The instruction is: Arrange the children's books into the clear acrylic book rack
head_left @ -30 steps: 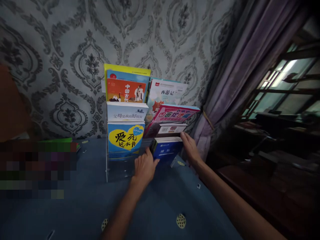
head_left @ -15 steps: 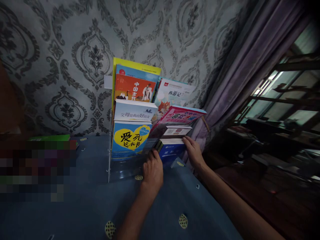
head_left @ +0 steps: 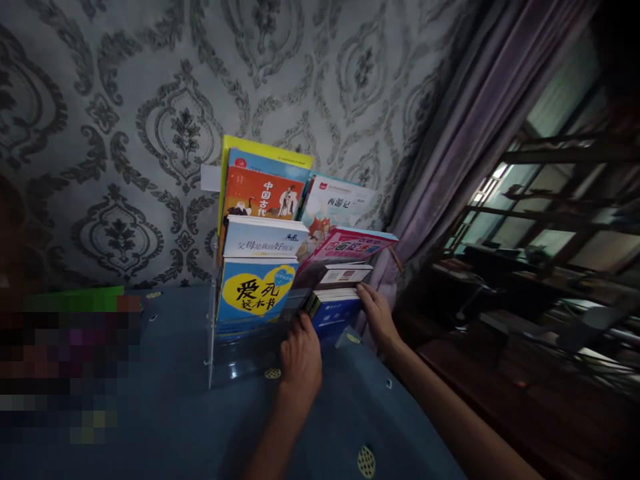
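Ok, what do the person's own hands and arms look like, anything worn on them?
The left hand and right hand are ungloved. Both forearms are bare to the picture's edge, with no sleeve, watch or bracelet visible. Some fingers are hidden, so rings can't be ruled out.

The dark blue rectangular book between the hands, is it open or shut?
Shut: the dark blue rectangular book shows its flat front, with pale page edges pressed together on top.

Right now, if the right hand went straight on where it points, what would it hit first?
Probably the blue book; the right hand seems to touch its right edge, though depth is unclear.
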Tool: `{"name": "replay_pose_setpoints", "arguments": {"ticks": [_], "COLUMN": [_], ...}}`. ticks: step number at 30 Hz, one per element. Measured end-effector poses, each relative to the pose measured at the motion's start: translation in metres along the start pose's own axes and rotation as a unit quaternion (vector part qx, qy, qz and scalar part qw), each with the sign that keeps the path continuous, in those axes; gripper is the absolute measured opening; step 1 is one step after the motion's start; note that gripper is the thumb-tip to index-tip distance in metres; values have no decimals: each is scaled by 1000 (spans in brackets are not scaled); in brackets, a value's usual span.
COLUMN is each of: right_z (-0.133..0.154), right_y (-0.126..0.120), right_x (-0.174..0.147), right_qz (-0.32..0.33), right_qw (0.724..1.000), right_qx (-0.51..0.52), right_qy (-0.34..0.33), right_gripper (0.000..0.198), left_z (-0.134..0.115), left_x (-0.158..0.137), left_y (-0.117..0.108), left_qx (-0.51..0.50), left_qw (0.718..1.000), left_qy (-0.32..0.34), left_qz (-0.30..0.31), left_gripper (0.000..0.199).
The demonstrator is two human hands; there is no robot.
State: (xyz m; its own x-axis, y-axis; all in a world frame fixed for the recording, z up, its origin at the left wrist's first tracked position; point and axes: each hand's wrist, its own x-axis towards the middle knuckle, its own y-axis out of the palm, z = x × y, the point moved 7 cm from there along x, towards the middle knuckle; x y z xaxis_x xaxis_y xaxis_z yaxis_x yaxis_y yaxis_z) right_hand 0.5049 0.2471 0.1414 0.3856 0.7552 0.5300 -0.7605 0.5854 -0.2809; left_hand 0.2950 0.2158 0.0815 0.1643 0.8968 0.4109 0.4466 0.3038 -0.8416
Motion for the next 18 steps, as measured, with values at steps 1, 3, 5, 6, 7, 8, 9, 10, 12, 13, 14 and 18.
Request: {"name": "replay_pose_setpoints", "arguments": {"ticks": [1,3,5,6,7,8,9,10,12,13,14,18], "right_z": [0,-3,-7,-10,-12,-13,-13,-12,-10,-8,-5,8], "right_y": [0,1,-1,-4,-7,-10,-14,-17,-21,-21,-18,17], "right_x": [-2,-8,-20,-28,-39,-50,-62,-75,-98,-108,-116,-141], "right_qz": [-5,-18,-52,-76,-102,-125,-143,-155,-162,-151,-128,31], "right_qw": [1000,998,995,993,991,990,988,987,987,988,991,998], "right_qx": [14,51,82,86,80,67,49,27,-16,-34,-45,-35], "right_qy": [4,12,20,21,18,12,5,-2,-9,-12,-18,-45], "right_gripper": [57,61,65,66,66,65,63,61,54,49,44,34], "left_z": [0,-1,-1,0,-1,-1,-1,-1,-1,-1,-1,0], "left_x": [0,0,-1,-2,-3,-4,-4,-5,-5,-5,-5,-6], "left_y": [0,1,1,0,-1,-3,-4,-5,-7,-8,-9,-10], "left_qx": [1,3,2,2,2,1,0,-1,-2,-3,-2,-4], "left_qw": [1000,1000,1000,1000,1000,1000,1000,1000,1000,1000,1000,999], "left_qy": [2,3,1,1,3,7,11,15,18,19,19,23], "left_qz": [-4,-3,6,8,10,11,12,13,17,18,18,24], "left_gripper": [43,44,44,44,44,43,43,42,40,39,39,41]}}
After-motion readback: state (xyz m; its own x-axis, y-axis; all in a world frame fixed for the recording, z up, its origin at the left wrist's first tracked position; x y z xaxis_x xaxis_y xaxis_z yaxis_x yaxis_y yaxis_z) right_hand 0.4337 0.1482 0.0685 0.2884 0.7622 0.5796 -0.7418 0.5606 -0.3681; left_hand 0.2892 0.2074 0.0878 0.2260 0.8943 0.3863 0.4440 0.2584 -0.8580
